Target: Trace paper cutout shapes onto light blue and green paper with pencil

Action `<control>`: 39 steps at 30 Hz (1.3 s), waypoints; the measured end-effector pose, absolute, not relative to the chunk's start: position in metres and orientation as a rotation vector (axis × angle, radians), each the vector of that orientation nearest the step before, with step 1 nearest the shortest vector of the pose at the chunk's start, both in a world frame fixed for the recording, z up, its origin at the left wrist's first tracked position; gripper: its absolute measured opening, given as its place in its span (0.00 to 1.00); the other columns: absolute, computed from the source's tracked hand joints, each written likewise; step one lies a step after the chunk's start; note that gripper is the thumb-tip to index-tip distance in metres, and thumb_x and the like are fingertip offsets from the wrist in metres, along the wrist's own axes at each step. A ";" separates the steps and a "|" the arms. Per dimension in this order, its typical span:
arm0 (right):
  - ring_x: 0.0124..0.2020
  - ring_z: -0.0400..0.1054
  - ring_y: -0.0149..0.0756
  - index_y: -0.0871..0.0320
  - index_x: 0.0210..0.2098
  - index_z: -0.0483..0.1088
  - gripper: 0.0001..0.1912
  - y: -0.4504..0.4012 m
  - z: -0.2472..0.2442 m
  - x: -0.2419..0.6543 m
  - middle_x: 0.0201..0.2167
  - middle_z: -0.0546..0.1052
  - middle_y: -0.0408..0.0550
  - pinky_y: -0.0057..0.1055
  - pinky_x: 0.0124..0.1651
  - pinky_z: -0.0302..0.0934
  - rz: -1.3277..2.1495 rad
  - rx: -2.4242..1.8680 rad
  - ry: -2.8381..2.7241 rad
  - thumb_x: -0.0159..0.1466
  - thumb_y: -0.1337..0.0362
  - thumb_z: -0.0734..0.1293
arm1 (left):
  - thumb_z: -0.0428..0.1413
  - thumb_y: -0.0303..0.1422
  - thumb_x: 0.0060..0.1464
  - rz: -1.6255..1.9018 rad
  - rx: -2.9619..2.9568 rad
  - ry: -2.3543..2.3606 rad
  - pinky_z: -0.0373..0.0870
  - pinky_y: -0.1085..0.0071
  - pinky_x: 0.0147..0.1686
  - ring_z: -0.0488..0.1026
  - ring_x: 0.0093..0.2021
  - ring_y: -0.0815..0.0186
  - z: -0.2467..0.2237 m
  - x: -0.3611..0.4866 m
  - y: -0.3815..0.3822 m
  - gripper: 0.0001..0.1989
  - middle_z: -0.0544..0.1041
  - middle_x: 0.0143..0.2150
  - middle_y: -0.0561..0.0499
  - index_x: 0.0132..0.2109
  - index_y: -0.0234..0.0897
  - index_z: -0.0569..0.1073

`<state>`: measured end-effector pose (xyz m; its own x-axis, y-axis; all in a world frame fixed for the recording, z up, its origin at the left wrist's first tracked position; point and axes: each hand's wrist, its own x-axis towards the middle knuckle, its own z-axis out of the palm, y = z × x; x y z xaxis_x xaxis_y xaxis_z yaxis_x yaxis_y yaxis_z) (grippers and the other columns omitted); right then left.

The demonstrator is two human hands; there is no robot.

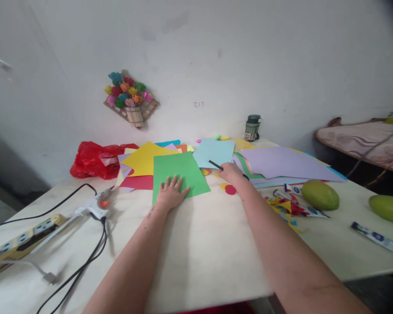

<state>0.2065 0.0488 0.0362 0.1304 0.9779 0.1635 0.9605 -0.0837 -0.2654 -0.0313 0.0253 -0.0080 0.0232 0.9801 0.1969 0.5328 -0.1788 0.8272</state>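
Observation:
My left hand [172,193] lies flat, fingers spread, on a green sheet of paper [180,168] near the middle of the table. My right hand [231,172] is closed around a slim black tool [215,165], just in front of a light blue sheet [214,151]. The tool's thin end points to the upper left, and a bit of black shows behind the hand; its kind is not clear. Small red and yellow paper circles [230,189] lie beside my right wrist. A yellow sheet [144,159] and red paper [139,182] stick out left of the green one.
On the left are a red plastic bag [93,159], a glue gun [98,205] with cords and a power strip [29,237]. Purple sheets [281,162], paper scraps [284,209], glue tubes [376,237] and two green fruits [320,195] lie right. A dark jar [252,127] stands behind.

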 end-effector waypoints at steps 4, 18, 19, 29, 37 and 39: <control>0.36 0.66 0.40 0.57 0.33 0.70 0.15 0.045 0.035 0.201 0.33 0.73 0.52 0.29 0.32 0.56 -0.012 -2.037 -1.901 0.54 0.57 0.56 | 0.58 0.43 0.36 0.985 2.016 1.623 0.21 0.58 0.52 0.37 0.59 0.59 -0.014 -0.034 0.028 0.20 0.57 0.56 0.52 0.40 0.47 0.69; 0.36 0.66 0.38 0.60 0.34 0.70 0.16 0.048 0.040 0.207 0.34 0.73 0.55 0.27 0.31 0.56 0.093 -2.083 -1.773 0.54 0.59 0.56 | 0.59 0.26 0.38 1.079 1.839 1.046 0.37 0.68 0.55 0.50 0.56 0.59 0.015 0.026 0.008 0.06 0.70 0.44 0.49 0.28 0.41 0.74; 0.35 0.66 0.38 0.60 0.34 0.70 0.15 0.049 0.040 0.210 0.34 0.73 0.55 0.27 0.31 0.56 0.132 -2.103 -1.761 0.54 0.60 0.57 | 0.59 0.26 0.37 1.055 1.803 1.048 0.39 0.68 0.55 0.51 0.55 0.59 0.017 0.035 0.008 0.05 0.71 0.43 0.49 0.26 0.41 0.74; 0.38 0.66 0.40 0.64 0.34 0.70 0.15 0.051 0.042 0.216 0.34 0.73 0.58 0.28 0.35 0.57 0.356 -2.208 -1.794 0.51 0.60 0.61 | 0.52 0.53 0.36 0.562 2.421 1.639 0.34 0.51 0.52 0.30 0.58 0.51 0.021 0.105 0.016 0.21 0.50 0.59 0.54 0.32 0.43 0.73; 0.38 0.65 0.44 0.63 0.35 0.69 0.15 0.046 0.040 0.218 0.36 0.72 0.58 0.33 0.34 0.58 0.315 -2.149 -1.807 0.51 0.60 0.61 | 0.54 0.49 0.36 0.438 2.301 1.753 0.34 0.44 0.49 0.26 0.57 0.48 0.008 0.118 0.029 0.17 0.46 0.60 0.54 0.31 0.44 0.74; 0.38 0.65 0.44 0.63 0.35 0.69 0.16 0.046 0.040 0.218 0.36 0.72 0.59 0.33 0.34 0.58 0.298 -2.143 -1.805 0.51 0.60 0.60 | 0.56 0.47 0.35 0.448 2.253 1.745 0.35 0.43 0.48 0.28 0.58 0.47 0.008 0.119 0.030 0.15 0.47 0.60 0.55 0.31 0.45 0.74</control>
